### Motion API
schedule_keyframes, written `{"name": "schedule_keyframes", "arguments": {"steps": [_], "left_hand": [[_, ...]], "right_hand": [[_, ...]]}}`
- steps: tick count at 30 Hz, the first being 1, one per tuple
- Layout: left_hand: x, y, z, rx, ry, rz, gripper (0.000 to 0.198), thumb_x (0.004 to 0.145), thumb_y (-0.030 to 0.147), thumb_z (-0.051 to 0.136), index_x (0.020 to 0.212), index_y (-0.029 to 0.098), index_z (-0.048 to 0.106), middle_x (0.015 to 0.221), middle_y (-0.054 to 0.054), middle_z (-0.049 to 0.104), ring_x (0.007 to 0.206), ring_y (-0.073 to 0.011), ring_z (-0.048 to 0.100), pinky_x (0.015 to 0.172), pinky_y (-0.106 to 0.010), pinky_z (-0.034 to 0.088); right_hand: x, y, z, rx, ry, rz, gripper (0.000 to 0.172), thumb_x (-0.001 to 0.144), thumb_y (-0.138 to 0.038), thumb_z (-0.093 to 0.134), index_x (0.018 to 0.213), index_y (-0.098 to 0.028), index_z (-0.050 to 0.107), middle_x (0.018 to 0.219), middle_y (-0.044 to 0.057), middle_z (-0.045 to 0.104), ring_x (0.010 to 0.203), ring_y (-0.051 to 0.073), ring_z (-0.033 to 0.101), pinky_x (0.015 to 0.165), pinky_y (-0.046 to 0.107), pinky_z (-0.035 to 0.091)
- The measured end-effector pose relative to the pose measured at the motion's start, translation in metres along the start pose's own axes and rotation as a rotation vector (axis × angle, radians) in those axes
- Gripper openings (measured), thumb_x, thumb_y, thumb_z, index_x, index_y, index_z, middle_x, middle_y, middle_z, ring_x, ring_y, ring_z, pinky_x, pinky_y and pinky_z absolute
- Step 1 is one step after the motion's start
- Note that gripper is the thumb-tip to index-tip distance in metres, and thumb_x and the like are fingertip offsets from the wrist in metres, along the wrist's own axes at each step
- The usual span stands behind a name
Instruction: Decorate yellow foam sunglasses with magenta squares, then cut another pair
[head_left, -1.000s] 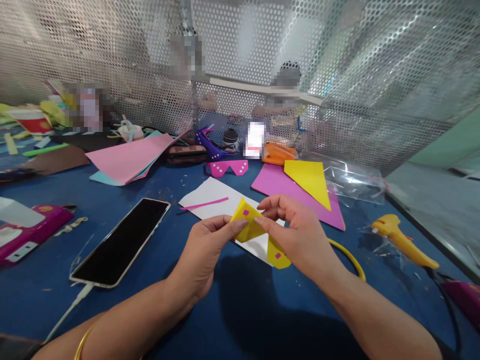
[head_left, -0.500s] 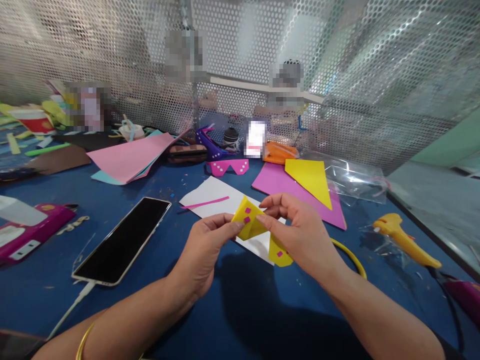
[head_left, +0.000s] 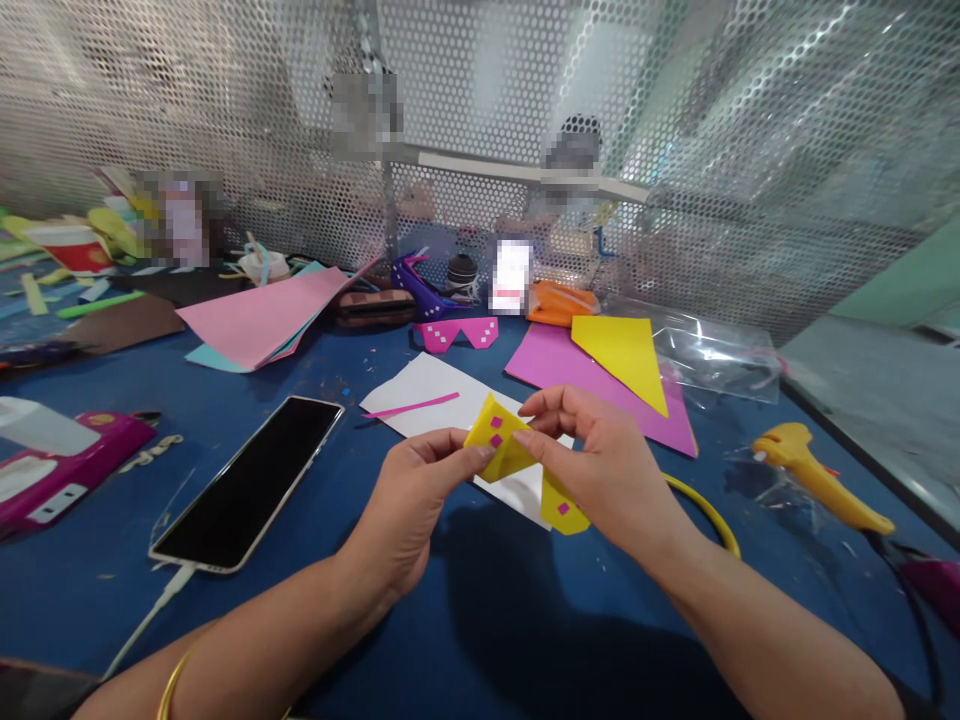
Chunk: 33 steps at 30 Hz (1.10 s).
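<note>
Between my two hands is a yellow glasses-shaped cutout point(head_left: 513, 458) with small magenta diamonds stuck on it. My left hand point(head_left: 409, 500) pinches its left end between thumb and fingers. My right hand point(head_left: 600, 465) grips it near the middle, covering part of it, while the other lens hangs below. Under the hands lies a white sheet point(head_left: 420, 385) with a thin pink strip point(head_left: 416, 405) on it. Farther back rests a pink glasses-shaped cutout point(head_left: 459, 333) with white diamonds.
A phone point(head_left: 251, 485) on a cable and a magenta device point(head_left: 71, 480) lie left. Pink sheets point(head_left: 262, 310) are behind them. Purple point(head_left: 551, 365) and yellow sheets point(head_left: 626, 355) lie back right, near a yellow glue gun point(head_left: 817, 475). A perforated metal screen point(head_left: 465, 60) stands behind.
The view has shifted very slightly. Both hands keep the same hold on the yellow cutout, with no clear movement.
</note>
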<state>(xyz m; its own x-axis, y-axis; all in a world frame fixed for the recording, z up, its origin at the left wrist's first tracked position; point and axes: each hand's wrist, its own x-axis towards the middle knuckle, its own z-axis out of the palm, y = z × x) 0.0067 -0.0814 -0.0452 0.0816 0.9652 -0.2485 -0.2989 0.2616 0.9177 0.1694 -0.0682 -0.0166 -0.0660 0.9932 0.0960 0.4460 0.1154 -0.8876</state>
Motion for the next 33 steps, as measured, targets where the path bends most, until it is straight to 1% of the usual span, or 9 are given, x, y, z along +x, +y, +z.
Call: {"name": "schedule_keyframes", "arguments": {"steps": [5,9,12,15,19,22,27,30,33], "left_hand": [[0.0016,-0.0021,-0.0015,0.052,0.003,0.051,0.019,0.072,0.035,0.074,0.062,0.019,0.07,0.066,0.0,0.063,0.073,-0.0153,0.052,0.068,-0.025,0.038],[0.0013,-0.0012,-0.0002,0.049,-0.016,0.004,0.02,0.07,0.036,0.077,0.069,0.017,0.073,0.072,-0.001,0.067,0.073,-0.014,0.053,0.069,-0.024,0.039],[-0.0001,-0.0007,0.0005,0.033,-0.02,-0.007,0.021,0.069,0.035,0.079,0.07,0.016,0.073,0.072,-0.002,0.068,0.074,-0.0142,0.055,0.071,-0.024,0.04],[-0.0009,-0.001,0.0002,0.03,-0.021,-0.019,0.021,0.07,0.036,0.079,0.069,0.016,0.074,0.072,-0.002,0.068,0.074,-0.0141,0.055,0.071,-0.024,0.039],[-0.0002,-0.0011,0.0001,0.055,0.001,0.001,0.017,0.069,0.034,0.078,0.07,0.017,0.076,0.07,-0.001,0.066,0.069,-0.0122,0.047,0.063,-0.023,0.035],[0.0004,-0.0009,0.001,0.058,0.002,0.006,0.014,0.068,0.032,0.079,0.07,0.018,0.078,0.067,0.0,0.066,0.066,-0.0116,0.044,0.061,-0.023,0.034],[-0.0008,-0.0022,0.0014,0.037,-0.016,0.0,0.009,0.07,0.028,0.078,0.07,0.02,0.08,0.064,0.001,0.067,0.063,-0.01,0.045,0.06,-0.021,0.035],[-0.0024,-0.0025,0.0019,0.011,-0.061,-0.004,0.006,0.072,0.026,0.077,0.071,0.021,0.08,0.064,0.002,0.067,0.062,-0.0089,0.048,0.06,-0.019,0.036],[-0.0039,-0.0011,0.0034,0.015,-0.07,-0.017,0.008,0.072,0.024,0.077,0.066,0.019,0.078,0.063,0.002,0.067,0.063,-0.0083,0.049,0.06,-0.017,0.037]], "right_hand": [[0.0006,0.0006,-0.0005,-0.009,-0.004,-0.015,0.016,0.079,-0.032,0.065,0.09,-0.021,0.062,0.076,0.002,0.07,0.07,0.017,0.067,0.061,0.029,0.054],[-0.0005,-0.0001,-0.0006,-0.032,-0.028,-0.025,0.012,0.078,-0.027,0.064,0.088,-0.022,0.061,0.073,0.001,0.069,0.067,0.016,0.066,0.061,0.028,0.053],[-0.0011,-0.0006,-0.0004,-0.03,-0.033,-0.028,0.011,0.078,-0.024,0.064,0.088,-0.022,0.061,0.072,0.0,0.069,0.066,0.016,0.066,0.059,0.027,0.052],[-0.0005,-0.0006,-0.0011,-0.02,-0.038,-0.028,0.011,0.078,-0.025,0.064,0.088,-0.022,0.061,0.073,0.0,0.069,0.067,0.016,0.066,0.059,0.027,0.053],[0.0009,0.0,-0.0039,-0.029,-0.012,-0.024,0.013,0.078,-0.028,0.064,0.089,-0.022,0.062,0.075,0.001,0.069,0.07,0.016,0.066,0.063,0.029,0.053],[0.0011,0.0002,-0.0051,-0.043,-0.01,-0.013,0.016,0.079,-0.032,0.063,0.091,-0.021,0.062,0.078,0.002,0.069,0.071,0.017,0.066,0.065,0.031,0.054],[-0.0008,-0.001,-0.0024,-0.089,0.005,-0.033,0.024,0.078,-0.039,0.065,0.094,-0.021,0.061,0.083,0.002,0.069,0.074,0.019,0.066,0.066,0.033,0.054],[-0.0011,-0.0012,-0.0004,-0.102,-0.006,-0.024,0.021,0.077,-0.034,0.065,0.093,-0.021,0.061,0.082,0.002,0.07,0.072,0.018,0.066,0.065,0.033,0.055],[-0.0011,-0.0003,0.0003,-0.073,-0.014,-0.031,0.018,0.077,-0.031,0.065,0.092,-0.021,0.061,0.08,0.002,0.069,0.073,0.017,0.066,0.065,0.03,0.055]]}}
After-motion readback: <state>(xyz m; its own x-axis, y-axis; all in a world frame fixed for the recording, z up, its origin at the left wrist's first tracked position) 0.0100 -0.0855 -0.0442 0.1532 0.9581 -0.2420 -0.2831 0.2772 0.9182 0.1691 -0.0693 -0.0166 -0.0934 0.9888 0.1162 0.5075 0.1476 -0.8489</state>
